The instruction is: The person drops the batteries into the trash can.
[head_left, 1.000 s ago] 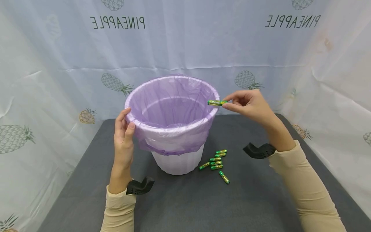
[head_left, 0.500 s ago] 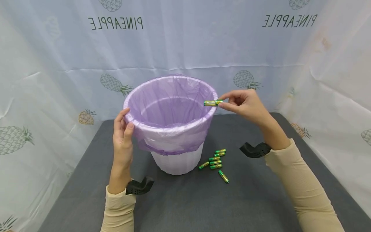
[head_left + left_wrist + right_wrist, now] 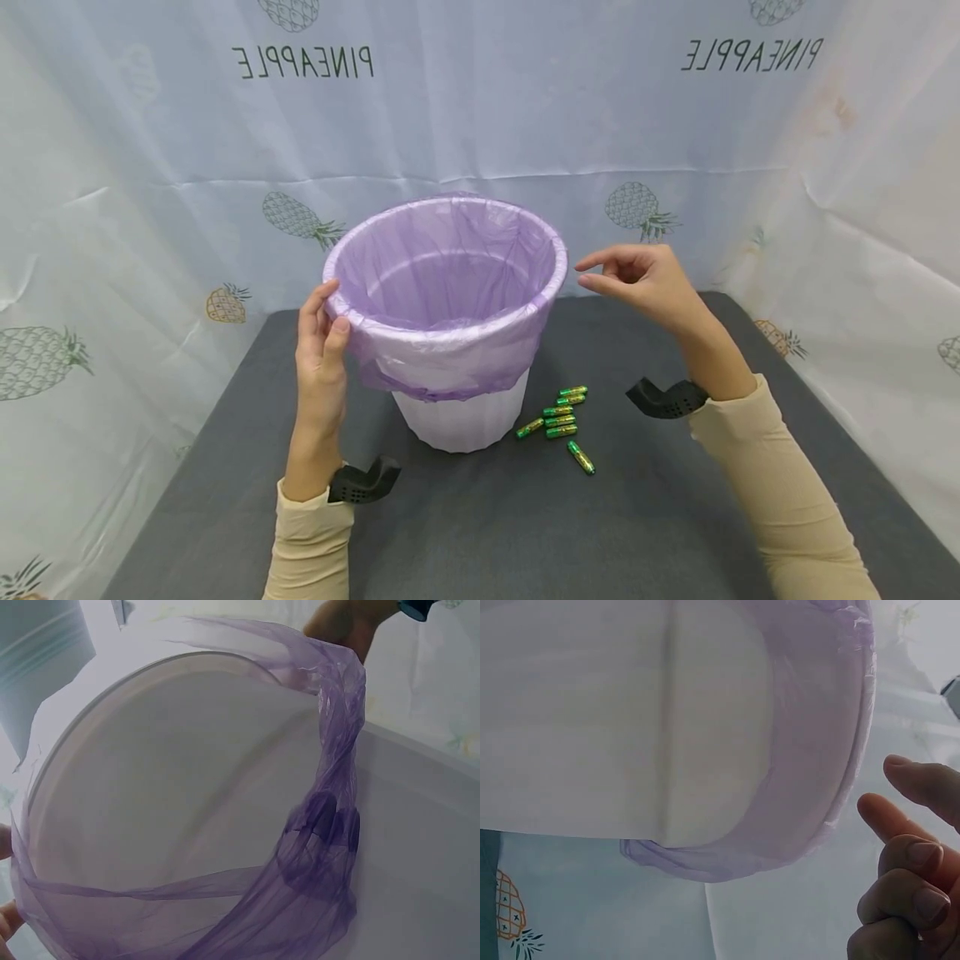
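A white trash can (image 3: pixel 459 421) stands in the middle of the dark table, its rim covered by a purple plastic bag (image 3: pixel 442 354) that folds down outside. My left hand (image 3: pixel 321 367) holds the can's left rim, fingers at the side and thumb on the front. My right hand (image 3: pixel 637 279) hovers just right of the rim, thumb and index finger apart, nothing between them. In the right wrist view, the other fingers (image 3: pixel 904 896) are curled in. Several green-and-gold batteries (image 3: pixel 559 422) lie on the table right of the can's base. The can's bottom is hidden.
Pale curtains (image 3: pixel 480 100) printed with pineapples hang close behind the table (image 3: pixel 480 533) and along both sides. A black wrist mount (image 3: pixel 667 398) sticks out from the right wrist, another black mount (image 3: pixel 365 481) from the left.
The battery that my right hand pinched over the rim is gone from its fingers, which have parted. The hand has drawn slightly back to the right. My left hand stays in place.
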A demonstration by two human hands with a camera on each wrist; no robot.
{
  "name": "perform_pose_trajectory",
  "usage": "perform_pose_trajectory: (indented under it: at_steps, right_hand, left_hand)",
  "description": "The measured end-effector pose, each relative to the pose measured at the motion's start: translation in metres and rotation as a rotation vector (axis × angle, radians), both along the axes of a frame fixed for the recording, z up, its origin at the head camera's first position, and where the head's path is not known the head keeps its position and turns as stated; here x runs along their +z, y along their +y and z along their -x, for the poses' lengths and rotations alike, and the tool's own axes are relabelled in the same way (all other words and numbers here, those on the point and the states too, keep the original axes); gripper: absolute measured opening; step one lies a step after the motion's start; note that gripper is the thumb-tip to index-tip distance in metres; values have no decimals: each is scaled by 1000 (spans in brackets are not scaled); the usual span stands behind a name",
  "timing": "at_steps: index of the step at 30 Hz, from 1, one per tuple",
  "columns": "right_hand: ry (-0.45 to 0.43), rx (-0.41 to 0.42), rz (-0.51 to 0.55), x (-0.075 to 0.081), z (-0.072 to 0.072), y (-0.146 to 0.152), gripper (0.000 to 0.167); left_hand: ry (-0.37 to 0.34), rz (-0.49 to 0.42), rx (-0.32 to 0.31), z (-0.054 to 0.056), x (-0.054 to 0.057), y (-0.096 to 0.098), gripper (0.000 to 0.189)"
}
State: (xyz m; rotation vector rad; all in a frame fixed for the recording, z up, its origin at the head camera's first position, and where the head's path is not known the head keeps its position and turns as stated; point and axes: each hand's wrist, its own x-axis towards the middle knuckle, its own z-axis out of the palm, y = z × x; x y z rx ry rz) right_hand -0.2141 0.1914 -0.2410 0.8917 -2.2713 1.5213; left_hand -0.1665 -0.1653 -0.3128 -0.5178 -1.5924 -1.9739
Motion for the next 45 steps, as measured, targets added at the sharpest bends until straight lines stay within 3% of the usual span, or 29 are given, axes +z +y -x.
perform_pose_trajectory:
  at_steps: [6, 11, 18, 31, 45]
  right_hand:
    - [-46, -25, 10, -17, -3, 11, 34]
    - [-103, -21, -7, -39, -5, 20, 30]
    - [-119, -1, 0, -68, -5, 25, 33]
    - [-198, 40, -54, -96, -5, 31, 29]
    - [-258, 248, -169, -127, -4, 37, 19]
  left_hand:
    - [-7, -7, 3, 0, 0, 2, 41]
    - [20, -10, 3, 0, 0, 1, 40]
    - [33, -5, 3, 0, 0, 0, 39]
    - [10, -13, 6, -1, 0, 1, 38]
    - [13, -7, -8, 0, -1, 0, 39]
